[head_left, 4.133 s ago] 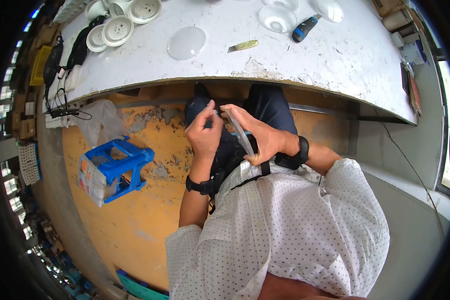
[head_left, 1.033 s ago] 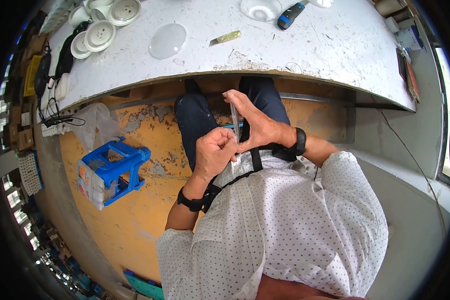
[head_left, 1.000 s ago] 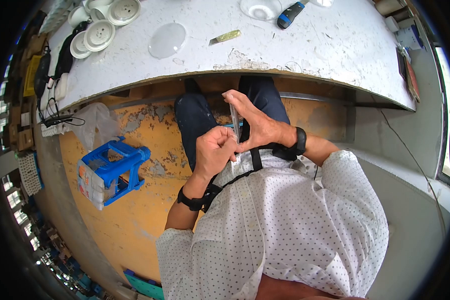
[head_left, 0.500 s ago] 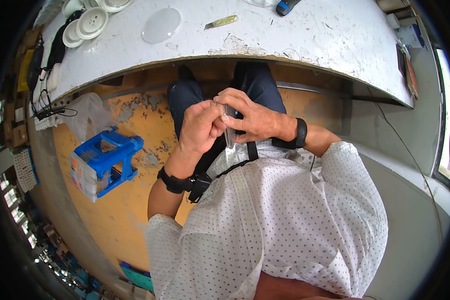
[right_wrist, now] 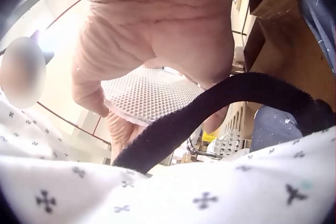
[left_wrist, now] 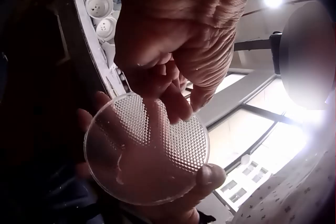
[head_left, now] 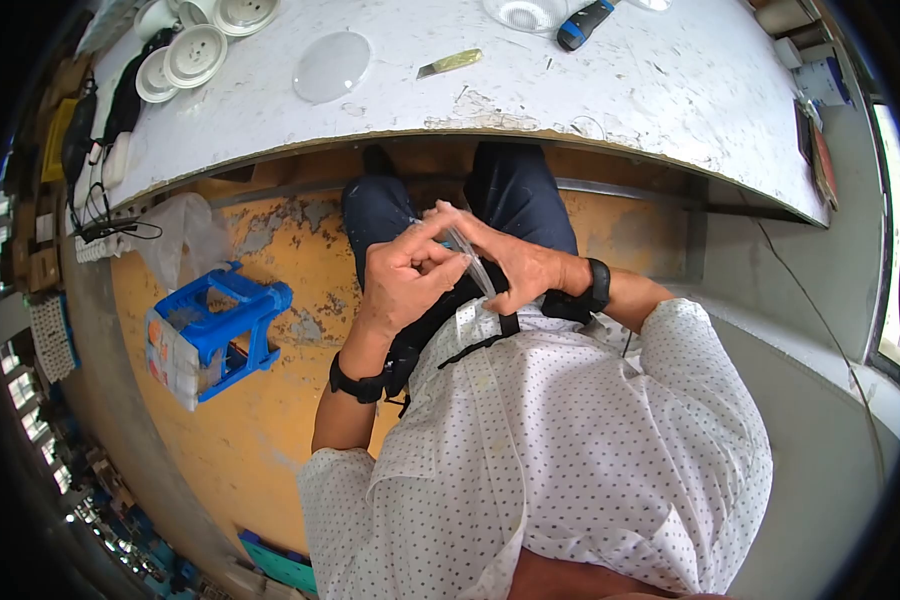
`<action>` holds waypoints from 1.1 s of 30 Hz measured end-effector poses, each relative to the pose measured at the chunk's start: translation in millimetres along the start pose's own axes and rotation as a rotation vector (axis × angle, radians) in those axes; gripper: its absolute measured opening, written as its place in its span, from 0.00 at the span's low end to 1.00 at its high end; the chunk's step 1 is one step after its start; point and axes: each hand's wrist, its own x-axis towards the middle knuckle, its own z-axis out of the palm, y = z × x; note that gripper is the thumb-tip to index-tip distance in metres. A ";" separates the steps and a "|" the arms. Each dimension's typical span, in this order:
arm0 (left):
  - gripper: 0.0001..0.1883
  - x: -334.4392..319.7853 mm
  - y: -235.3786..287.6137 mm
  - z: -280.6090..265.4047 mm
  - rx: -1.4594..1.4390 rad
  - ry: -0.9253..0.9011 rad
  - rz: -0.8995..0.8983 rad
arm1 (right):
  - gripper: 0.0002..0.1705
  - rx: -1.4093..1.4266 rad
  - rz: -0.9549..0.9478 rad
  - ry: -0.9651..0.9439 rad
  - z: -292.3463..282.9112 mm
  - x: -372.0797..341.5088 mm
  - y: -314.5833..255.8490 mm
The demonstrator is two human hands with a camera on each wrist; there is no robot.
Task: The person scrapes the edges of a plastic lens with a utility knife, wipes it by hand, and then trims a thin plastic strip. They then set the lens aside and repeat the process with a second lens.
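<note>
My right hand (head_left: 520, 265) grips a clear round plastic disc (head_left: 478, 268) by its edge, thumb on the near rim and fingers on the far side. In the left wrist view, honeycomb texture covers much of the disc (left_wrist: 181, 148), and the right thumb shows at its lower right. My left hand (head_left: 405, 280) is curled at the disc's upper rim, its fingertips (left_wrist: 178, 108) overlapping the disc. I cannot tell whether it pinches the rim or something small. The right wrist view shows the right hand (right_wrist: 157, 29) over the textured face (right_wrist: 152, 95).
On the white table (head_left: 650, 90) lie a frosted round disc (head_left: 332, 67), a utility knife (head_left: 450, 63), a blue-and-black handled tool (head_left: 585, 25) and several white round fittings (head_left: 195, 55). A blue stool (head_left: 220, 320) stands on the floor at left, near a plastic bag (head_left: 182, 235).
The hands begin apart, then the left moves to the disc's near edge and afterwards its upper part. Since half a second ago the disc has tilted and the left hand has shifted slightly down.
</note>
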 end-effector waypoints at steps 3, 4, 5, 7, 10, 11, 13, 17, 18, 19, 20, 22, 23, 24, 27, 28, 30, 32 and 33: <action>0.15 4.5 -0.6 -3.8 0.076 -0.079 0.037 | 0.66 0.013 -0.035 -0.030 0.2 0.1 -2.0; 0.13 5.7 -1.3 -5.5 0.071 -0.090 0.027 | 0.66 0.084 -0.010 -0.069 0.0 -0.6 -2.9; 0.10 6.6 -1.7 -6.7 0.065 -0.101 0.018 | 0.66 0.155 0.013 -0.110 -0.6 -1.0 -3.9; 0.09 7.8 0.8 -8.0 0.059 -0.113 0.043 | 0.66 0.147 0.015 -0.116 -1.6 -1.2 -8.8; 0.08 8.4 0.0 -8.1 0.061 -0.111 0.077 | 0.65 0.119 0.006 -0.126 -3.4 -3.0 -11.8; 0.07 7.7 -1.2 -8.5 0.069 -0.100 0.084 | 0.65 0.101 -0.004 -0.126 -3.8 -3.5 -12.1; 0.08 8.3 -5.0 -12.9 0.080 -0.095 0.073 | 0.65 0.173 0.085 -0.150 -3.6 -4.7 -14.7; 0.07 9.1 -6.9 -15.9 0.014 -0.066 0.011 | 0.65 0.238 0.190 -0.150 -2.2 -7.5 -19.9; 0.07 9.2 -8.1 -16.3 0.015 -0.062 0.012 | 0.65 0.237 0.189 -0.153 -2.3 -6.8 -20.1; 0.07 8.6 -10.8 -16.4 0.007 -0.031 -0.005 | 0.66 0.238 0.127 -0.134 -2.0 -6.3 -20.2; 0.07 8.5 -13.6 -16.6 -0.002 0.001 -0.022 | 0.66 0.238 0.065 -0.115 -1.9 -5.3 -20.7; 0.07 9.3 -20.8 -16.1 0.036 0.055 -0.045 | 0.66 0.105 -0.003 -0.130 -1.0 -3.4 -25.2; 0.07 9.7 -23.7 -15.0 0.071 0.109 -0.069 | 0.67 -0.029 -0.069 -0.143 -1.6 -2.7 -27.1; 0.07 9.5 -25.0 -13.4 0.071 0.108 -0.066 | 0.67 -0.024 -0.065 -0.135 -1.7 -3.1 -25.1; 0.07 6.2 -28.2 -14.3 -0.022 0.243 -0.193 | 0.68 0.110 0.013 -0.088 -2.9 -0.6 -22.1; 0.07 3.6 -29.5 -19.7 0.001 0.256 -0.189 | 0.68 0.107 0.010 -0.097 -2.8 0.7 -18.9; 0.07 1.9 -29.4 -20.9 0.021 0.272 -0.184 | 0.66 0.231 -0.031 -0.022 -3.3 2.9 -14.9; 0.09 2.4 -28.6 -12.5 0.226 0.409 0.110 | 0.64 0.476 0.017 -0.012 -3.8 3.4 -15.1; 0.09 3.5 -27.6 -6.9 0.225 0.416 0.107 | 0.62 0.728 0.070 0.003 -2.7 3.4 -15.2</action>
